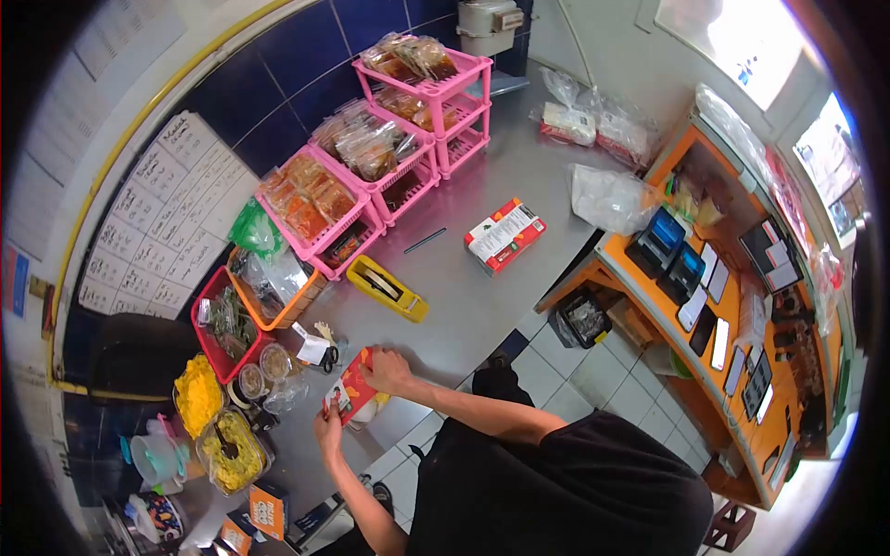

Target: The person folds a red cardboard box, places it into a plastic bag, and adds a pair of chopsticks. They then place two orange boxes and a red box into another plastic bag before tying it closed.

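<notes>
My left hand (327,428) pinches the near left corner of a red cardboard food box (353,383) at the counter's front edge. On the far right edge of the same box, my right hand (387,371) is closed, with its fingers over the rim. A pale, partly yellow item (369,411) shows beside the box, mostly hidden. Just beyond lie black-handled scissors (329,360) and a white paper slip (311,349). Clear round tubs (275,361) stand to the left of the hands.
Another red box (503,235) with a receipt on top lies on the steel counter (445,306). Near it are a yellow holder (387,289) and a pen (425,241). Pink racks (380,211) hold bagged sauces. Phones line the orange desk (649,296) at right.
</notes>
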Demonstrator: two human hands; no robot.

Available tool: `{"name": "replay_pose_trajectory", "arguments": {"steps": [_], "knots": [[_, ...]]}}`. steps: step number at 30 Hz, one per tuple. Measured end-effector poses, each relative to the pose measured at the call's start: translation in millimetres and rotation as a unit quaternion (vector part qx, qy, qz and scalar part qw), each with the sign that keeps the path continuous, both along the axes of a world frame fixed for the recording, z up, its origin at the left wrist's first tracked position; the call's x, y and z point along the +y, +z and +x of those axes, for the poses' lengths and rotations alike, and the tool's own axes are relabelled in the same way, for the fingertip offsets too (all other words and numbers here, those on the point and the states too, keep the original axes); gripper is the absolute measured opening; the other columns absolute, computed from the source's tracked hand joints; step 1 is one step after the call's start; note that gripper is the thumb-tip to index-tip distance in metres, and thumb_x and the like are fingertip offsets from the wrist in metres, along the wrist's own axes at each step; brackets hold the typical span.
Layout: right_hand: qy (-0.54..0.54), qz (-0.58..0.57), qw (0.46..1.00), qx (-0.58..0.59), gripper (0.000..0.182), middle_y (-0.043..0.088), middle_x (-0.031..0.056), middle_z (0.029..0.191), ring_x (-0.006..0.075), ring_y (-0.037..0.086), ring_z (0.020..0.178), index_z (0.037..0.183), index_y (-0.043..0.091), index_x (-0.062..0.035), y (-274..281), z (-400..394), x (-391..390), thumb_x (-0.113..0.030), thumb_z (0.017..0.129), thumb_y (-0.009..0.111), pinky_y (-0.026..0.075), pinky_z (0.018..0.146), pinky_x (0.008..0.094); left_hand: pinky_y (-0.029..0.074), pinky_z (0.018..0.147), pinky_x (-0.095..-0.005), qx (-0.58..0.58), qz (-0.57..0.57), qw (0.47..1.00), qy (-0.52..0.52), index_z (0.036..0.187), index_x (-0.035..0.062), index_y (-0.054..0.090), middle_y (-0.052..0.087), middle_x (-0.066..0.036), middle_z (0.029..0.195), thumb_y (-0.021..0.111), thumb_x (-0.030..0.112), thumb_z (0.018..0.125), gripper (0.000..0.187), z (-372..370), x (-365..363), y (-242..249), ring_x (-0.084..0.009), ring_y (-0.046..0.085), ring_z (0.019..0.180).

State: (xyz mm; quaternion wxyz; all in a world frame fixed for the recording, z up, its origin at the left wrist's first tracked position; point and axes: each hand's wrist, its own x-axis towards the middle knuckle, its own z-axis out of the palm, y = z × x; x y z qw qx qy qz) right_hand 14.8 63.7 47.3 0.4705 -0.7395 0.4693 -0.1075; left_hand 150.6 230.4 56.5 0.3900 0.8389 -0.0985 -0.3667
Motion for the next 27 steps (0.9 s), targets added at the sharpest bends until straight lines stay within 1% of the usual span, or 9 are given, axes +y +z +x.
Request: {"name": "replay_pose_trajectory", "arguments": {"steps": [4, 6, 11, 13, 15, 19, 22, 24, 27], "knots": [[0.030, -0.013, 0.999, 0.021, 0.049, 0.066, 0.0319, 0.101, 0.0482, 0.065, 0.097, 0.112, 0.056, 0.0098, -23, 3, 2, -0.032, 0.088, 0.063, 0.052, 0.092, 0.0513, 0.052, 0.081, -0.0320, -0.007, 0.042, 0.999, -0.006, 0.127, -0.0089, 0.056, 0.068, -0.013, 0.109, 0.059, 0.041, 0.098, 0.058, -13, 2, -9, -0.0191, 0.066, 0.094], [0.042, -0.051, 0.997, 0.030, 0.051, 0.063, 0.0335, 0.112, 0.0458, 0.063, 0.104, 0.119, 0.053, 0.0114, -17, 1, 0, -0.032, 0.092, 0.057, 0.050, 0.094, 0.0512, 0.050, 0.089, -0.0365, -0.052, 0.027, 0.998, -0.024, 0.130, -0.0085, 0.054, 0.067, -0.019, 0.114, 0.057, 0.043, 0.098, 0.061, -1, 14, -55, -0.0257, 0.065, 0.100], [0.045, -0.014, 0.998, 0.042, 0.058, 0.055, 0.0341, 0.126, 0.0423, 0.058, 0.115, 0.134, 0.043, 0.0119, -3, -7, 13, -0.032, 0.097, 0.049, 0.048, 0.097, 0.0525, 0.047, 0.096, -0.0417, -0.132, 0.022, 0.990, 0.034, 0.139, -0.0071, 0.045, 0.062, -0.026, 0.125, 0.054, 0.046, 0.098, 0.067, -34, 3, -58, -0.0367, 0.062, 0.112], [0.073, 0.024, 0.994, 0.076, 0.059, 0.054, 0.0339, 0.129, 0.0413, 0.056, 0.120, 0.139, 0.039, 0.0117, -6, -19, 12, -0.031, 0.098, 0.047, 0.045, 0.100, 0.0538, 0.046, 0.097, -0.0453, -0.286, -0.019, 0.955, 0.070, 0.145, -0.0065, 0.036, 0.059, -0.029, 0.128, 0.052, 0.046, 0.099, 0.071, -58, -3, -66, -0.0433, 0.060, 0.115], [0.139, -0.228, 0.962, 0.060, 0.057, 0.052, 0.0310, 0.133, 0.0400, 0.049, 0.129, 0.140, 0.038, 0.0103, -36, -27, 16, -0.029, 0.100, 0.044, 0.037, 0.107, 0.0564, 0.045, 0.099, -0.0479, -0.345, -0.015, 0.937, 0.045, 0.149, -0.0069, 0.027, 0.054, -0.034, 0.132, 0.051, 0.044, 0.100, 0.074, -84, -3, -55, -0.0474, 0.056, 0.118], [0.193, -0.287, 0.938, 0.017, 0.054, 0.046, 0.0284, 0.141, 0.0407, 0.040, 0.137, 0.139, 0.039, 0.0101, -49, -42, 7, -0.029, 0.101, 0.042, 0.027, 0.114, 0.0569, 0.042, 0.104, -0.0478, -0.303, -0.002, 0.953, -0.010, 0.149, -0.0091, 0.024, 0.045, -0.037, 0.139, 0.053, 0.033, 0.100, 0.071, -82, 10, -36, -0.0473, 0.050, 0.126], [0.162, -0.330, 0.930, 0.004, 0.060, 0.035, 0.0255, 0.152, 0.0430, 0.028, 0.144, 0.139, 0.040, 0.0065, -40, -43, -1, -0.036, 0.098, 0.052, 0.021, 0.118, 0.0548, 0.038, 0.108, -0.0474, -0.316, -0.095, 0.943, -0.049, 0.143, -0.0020, 0.038, 0.036, -0.035, 0.147, 0.064, 0.029, 0.094, 0.064, -51, 29, -43, -0.0455, 0.042, 0.134], [0.426, -0.301, 0.846, -0.115, 0.080, 0.023, 0.0234, 0.158, 0.0434, 0.015, 0.149, 0.142, 0.039, 0.0024, -7, -52, -17, -0.044, 0.085, 0.070, 0.015, 0.121, 0.0548, 0.031, 0.114, -0.0499, -0.353, -0.117, 0.892, -0.257, 0.130, 0.0057, 0.052, 0.024, -0.034, 0.154, 0.081, 0.031, 0.078, 0.064, -46, 22, 14, -0.0491, 0.029, 0.142], [0.590, -0.314, 0.744, -0.017, 0.098, 0.020, 0.0217, 0.160, 0.0422, 0.007, 0.151, 0.144, 0.038, -0.0024, -1, -24, -25, -0.045, 0.069, 0.083, 0.011, 0.122, 0.0564, 0.027, 0.115, -0.0580, -0.344, 0.021, 0.841, -0.418, 0.113, 0.0088, 0.056, 0.022, -0.034, 0.156, 0.091, 0.036, 0.062, 0.068, -14, 8, 16, -0.0543, 0.022, 0.143]]}}
